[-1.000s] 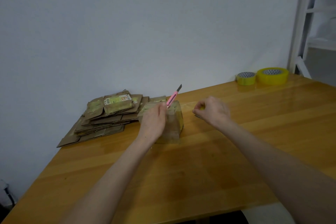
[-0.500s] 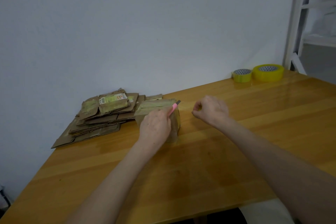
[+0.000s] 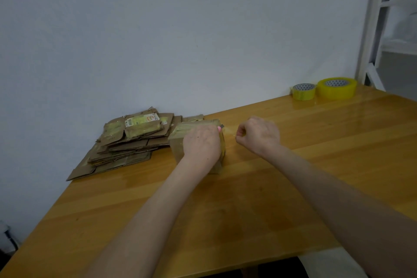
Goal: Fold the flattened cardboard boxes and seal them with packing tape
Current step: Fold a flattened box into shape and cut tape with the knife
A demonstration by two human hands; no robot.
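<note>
A small folded cardboard box [image 3: 178, 145] wrapped in yellowish tape stands on the wooden table [image 3: 248, 210] near its middle. My left hand [image 3: 202, 142] lies over the box's top and holds a pink box cutter [image 3: 220, 128], of which only the pink end and dark blade tip show past my fingers. Just right of the box my right hand [image 3: 258, 135] is curled and pinches a thin strand of clear tape that runs toward the box. A pile of flattened cardboard boxes [image 3: 126, 142] lies left of the box by the wall.
Two yellow tape rolls stand at the table's far right: a small roll [image 3: 303, 91] and a larger roll [image 3: 337, 88]. A white shelf frame [image 3: 370, 29] rises beyond the right corner. The table's front edge runs below my forearms.
My left hand tipped the pink cutter down from upright until it lay over the box top, mostly hidden. My right hand stayed beside the box, pinching the tape.
</note>
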